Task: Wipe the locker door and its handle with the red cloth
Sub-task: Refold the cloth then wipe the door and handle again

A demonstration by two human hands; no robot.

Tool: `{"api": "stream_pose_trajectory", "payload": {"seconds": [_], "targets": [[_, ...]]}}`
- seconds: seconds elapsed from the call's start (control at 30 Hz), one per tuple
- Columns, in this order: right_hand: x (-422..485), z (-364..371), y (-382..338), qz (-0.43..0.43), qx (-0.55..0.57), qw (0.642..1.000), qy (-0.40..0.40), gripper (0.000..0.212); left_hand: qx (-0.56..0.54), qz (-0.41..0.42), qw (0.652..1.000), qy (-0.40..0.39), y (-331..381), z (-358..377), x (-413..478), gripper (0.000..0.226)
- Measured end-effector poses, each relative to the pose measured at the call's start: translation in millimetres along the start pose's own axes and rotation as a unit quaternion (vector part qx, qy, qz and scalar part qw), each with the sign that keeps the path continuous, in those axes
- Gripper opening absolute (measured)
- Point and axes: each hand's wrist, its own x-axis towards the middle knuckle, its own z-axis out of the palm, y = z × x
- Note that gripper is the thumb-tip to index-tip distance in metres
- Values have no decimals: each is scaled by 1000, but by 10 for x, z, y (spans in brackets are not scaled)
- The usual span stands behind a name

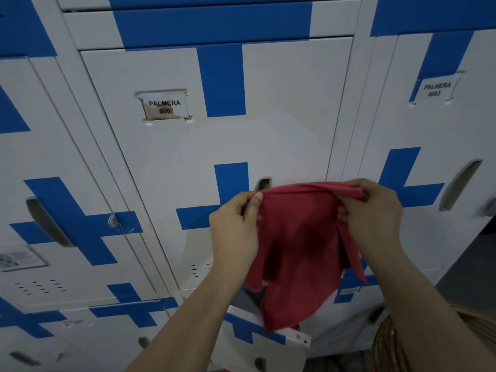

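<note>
Bank of white metal lockers with blue cross-shaped stripes is filling the whole view, camera looking at it at a tilt. The white locker door [281,146] in the centre is carrying a small white name label [165,106] reading "PALMERA 0007", upper left of the panel. Its handle, a narrow recessed slot [263,183], is sitting just right of the lower blue cross. Only the slot's top is showing above the cloth edge.

The red fabric cloth [295,251] is hanging in front of the door's lower half. Can't tell if it's touching the panel. The left hand [233,224] is pinching the top left corner between thumb and curled fingers. The right hand [373,210] is gripping the bunched top right edge, fingers curled round it. The top edge is stretching between the two hands and the rest is draping down, with a darker patch mid-cloth.

The right neighbour is showing a "PALMERA 0003" tag [436,88] and an oval recessed grip [460,183]. The left neighbour is showing a curved recessed grip [45,224], a metal hasp [114,220] and a paper sticker [21,257]. Below, a lower locker flap [268,342] is standing ajar, tilting outward.
</note>
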Motion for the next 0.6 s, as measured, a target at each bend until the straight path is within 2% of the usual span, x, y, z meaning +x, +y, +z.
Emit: {"api": "stream_pose_trajectory", "payload": {"seconds": [0.13,0.23,0.37,0.47,0.53,0.6], "targets": [[-7,213,-54,-57,-5,992,117,15,-111,-73,990,50,21,155,-30,10],[-115,350,14,-109,53,980,156,18,-165,-106,976,98,6,282,-78,13],[-251,477,288,-189,28,978,83,39,-256,-141,945,147,47,438,-166,17],[-123,525,392,-229,-37,972,48,56,-361,-212,888,193,66,572,-131,15],[25,546,386,-243,-90,965,44,59,-423,-247,842,228,97,665,-86,18],[141,571,393,-261,-127,956,38,59,-458,-249,819,241,131,743,-59,18]]}}
